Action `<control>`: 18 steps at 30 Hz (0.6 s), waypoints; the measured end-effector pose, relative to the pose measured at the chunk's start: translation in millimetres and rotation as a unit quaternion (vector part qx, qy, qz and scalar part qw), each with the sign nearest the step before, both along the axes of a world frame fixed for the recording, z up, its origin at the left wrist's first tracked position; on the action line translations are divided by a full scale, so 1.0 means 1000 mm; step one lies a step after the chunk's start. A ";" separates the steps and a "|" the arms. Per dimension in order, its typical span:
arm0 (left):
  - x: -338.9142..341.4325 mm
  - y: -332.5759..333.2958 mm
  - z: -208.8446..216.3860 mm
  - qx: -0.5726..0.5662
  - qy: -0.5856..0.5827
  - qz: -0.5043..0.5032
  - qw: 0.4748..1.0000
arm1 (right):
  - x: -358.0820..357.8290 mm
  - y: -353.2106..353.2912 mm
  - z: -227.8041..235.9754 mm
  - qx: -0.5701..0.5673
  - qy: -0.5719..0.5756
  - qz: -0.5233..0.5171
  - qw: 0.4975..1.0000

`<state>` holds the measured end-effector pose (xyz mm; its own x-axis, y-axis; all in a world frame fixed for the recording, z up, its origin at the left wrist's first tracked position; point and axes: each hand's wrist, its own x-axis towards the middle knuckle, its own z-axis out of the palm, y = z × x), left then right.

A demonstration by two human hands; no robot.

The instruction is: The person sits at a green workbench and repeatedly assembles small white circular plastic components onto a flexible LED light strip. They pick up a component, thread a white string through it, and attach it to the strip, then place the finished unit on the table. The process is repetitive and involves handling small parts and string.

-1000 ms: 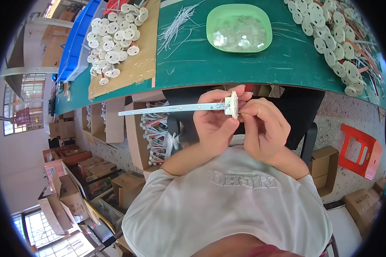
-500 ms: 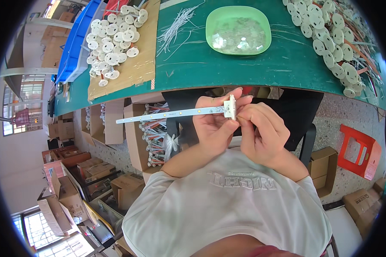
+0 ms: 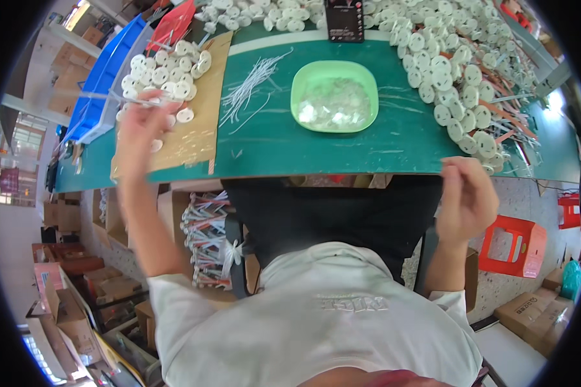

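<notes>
My left hand (image 3: pixel 142 126), smeared by motion, is out over the brown cardboard at the left of the table. Its fingers are closed around a thin LED light strip (image 3: pixel 126 99), blurred and pointing left, beside a pile of white round-ended pieces (image 3: pixel 164 74). The strip's white end is hard to make out among my fingers and the pile. At the table's front right edge, my right hand (image 3: pixel 468 200) has thumb and fingers drawn together in a pinch. Whatever lies between those fingertips, if anything, cannot be seen. Close beyond it lies a bigger heap of white disc-ended pieces (image 3: pixel 442 77).
A light green bowl (image 3: pixel 301 122) of small clear pieces stands mid-table, with thin white ties (image 3: pixel 255 84) left of it. Farther back is a dark upright screen (image 3: pixel 345 22). A blue bin (image 3: pixel 110 77) borders the left; a red stool (image 3: pixel 529 255) stands on the floor at right.
Both hands have parted from in front of my chest. My left hand has carried the LED light strip left to the pile; my right has moved right toward the heap. The view has shifted.
</notes>
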<state>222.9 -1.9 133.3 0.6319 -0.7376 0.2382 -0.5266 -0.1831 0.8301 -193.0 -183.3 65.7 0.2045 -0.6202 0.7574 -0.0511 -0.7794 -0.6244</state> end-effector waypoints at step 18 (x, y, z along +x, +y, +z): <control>0.270 -0.014 0.052 0.323 -0.497 0.242 0.768 | -0.031 -0.234 0.048 -0.306 0.422 -0.265 0.811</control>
